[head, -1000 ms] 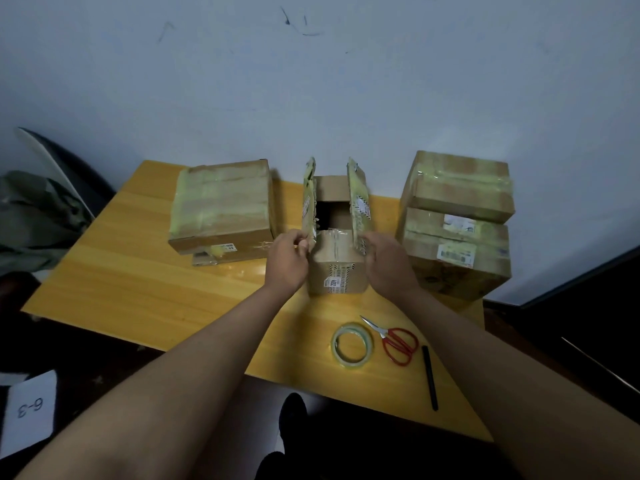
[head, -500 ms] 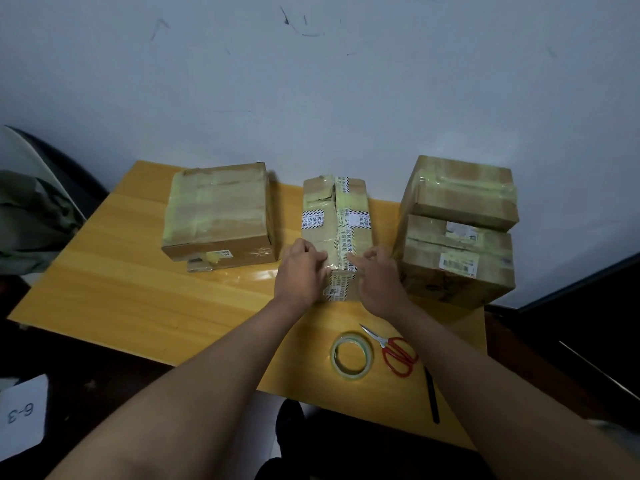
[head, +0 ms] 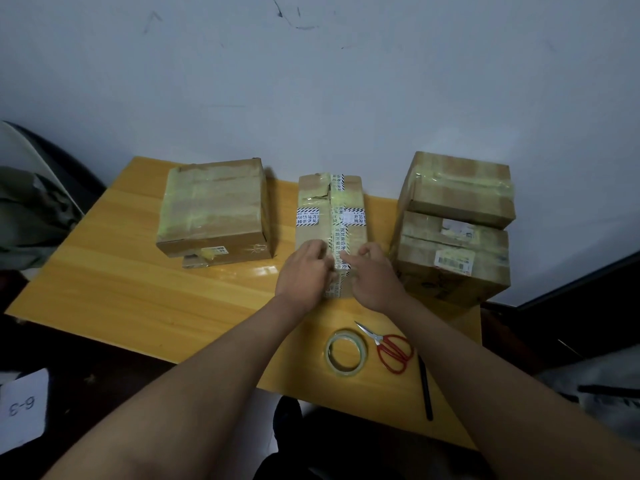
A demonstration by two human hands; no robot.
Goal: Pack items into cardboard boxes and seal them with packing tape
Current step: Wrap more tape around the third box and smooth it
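Head view, looking down on a yellow wooden worktop (head: pixel 114 292) set against a pale wall. Middle box (head: pixel 330 216) sits at centre, flaps folded down, top crossed with printed tape strips. Left hand (head: pixel 304 275) rests on its near end, fingers bent down over the flap edge, pressing. Right hand (head: pixel 375 275) beside it, index finger extended onto the centre seam, other fingers loosely curled; neither hand is holding anything loose. Larger taped box (head: pixel 211 209) stands to the left, apart from the middle one. Two taped boxes stacked at right: upper box (head: pixel 457 188) on lower box (head: pixel 450 261). Near edge of worktop: tape roll (head: pixel 345 353) lying flat, red-handled scissors (head: pixel 389 348) just beside it, black pen (head: pixel 425 388) further right.
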